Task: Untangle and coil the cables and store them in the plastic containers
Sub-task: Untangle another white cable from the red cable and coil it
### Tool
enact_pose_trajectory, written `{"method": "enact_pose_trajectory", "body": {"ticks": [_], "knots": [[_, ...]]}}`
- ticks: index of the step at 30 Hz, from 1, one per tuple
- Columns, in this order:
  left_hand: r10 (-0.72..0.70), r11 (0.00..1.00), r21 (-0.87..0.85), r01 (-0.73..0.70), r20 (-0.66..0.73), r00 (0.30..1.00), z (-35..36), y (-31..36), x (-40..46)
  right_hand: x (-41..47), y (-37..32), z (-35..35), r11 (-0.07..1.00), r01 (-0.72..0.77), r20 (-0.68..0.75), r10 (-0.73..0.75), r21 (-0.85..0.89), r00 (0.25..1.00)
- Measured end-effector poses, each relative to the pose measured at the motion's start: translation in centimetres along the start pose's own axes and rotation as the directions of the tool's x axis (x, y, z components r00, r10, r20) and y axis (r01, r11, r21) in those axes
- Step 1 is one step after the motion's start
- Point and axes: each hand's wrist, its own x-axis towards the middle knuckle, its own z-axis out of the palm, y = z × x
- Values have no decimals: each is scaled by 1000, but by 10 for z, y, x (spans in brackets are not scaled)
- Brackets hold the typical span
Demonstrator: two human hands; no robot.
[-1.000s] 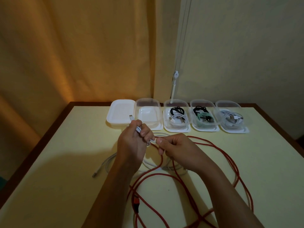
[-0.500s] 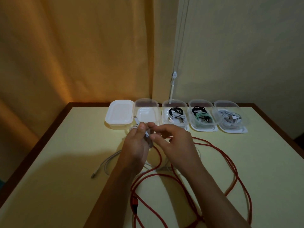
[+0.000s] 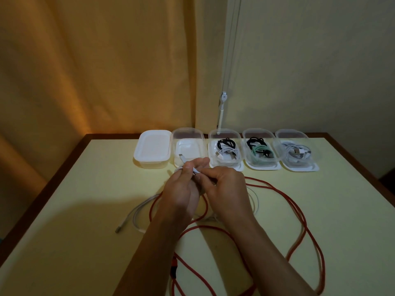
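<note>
White cable [image 3: 193, 170], plug tip pointing up-left, is pinched by left hand [image 3: 181, 189] and right hand [image 3: 226, 189]; bare desk [image 3: 74, 210] lies left.

You have a pale yellow table [image 3: 320, 210] with a dark wood rim — orange curtain [image 3: 96, 60] behind, blind cord [image 3: 222, 99] hanging.
</note>
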Motion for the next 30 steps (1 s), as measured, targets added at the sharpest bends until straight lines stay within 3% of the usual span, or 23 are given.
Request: {"method": "enact_pose_trajectory", "body": {"ticks": [3,10,13,17,19,25,30], "knots": [[-11,999,30,10,13,1000,1,-1,1,2,4,0,1000,13,-75,-13,-1,997],[-29,996,-83,33,46,999,9,0,0,4,5,5,993,89,-193,-103,-81,976],[-47,994,-95,47,2,999,5,1,1,4,4,3,994,89,-108,-95,-59,990],[-95,995,-48,91,-87,992,-3,0,4,7,3,-4,999,-37,85,39,-22,996],[-110,994,-25,108,-97,989,-4,-1,4,6,4,-3,998,-43,99,48,-52,994],[-118,988,-88,129,123,985,0,5,-1,6,11,4,994,43,-96,-53,-105,994],[-65,994,-65,84,249,966,1,10,-5,7,16,2,993,54,-170,-71,-103,983]]}}
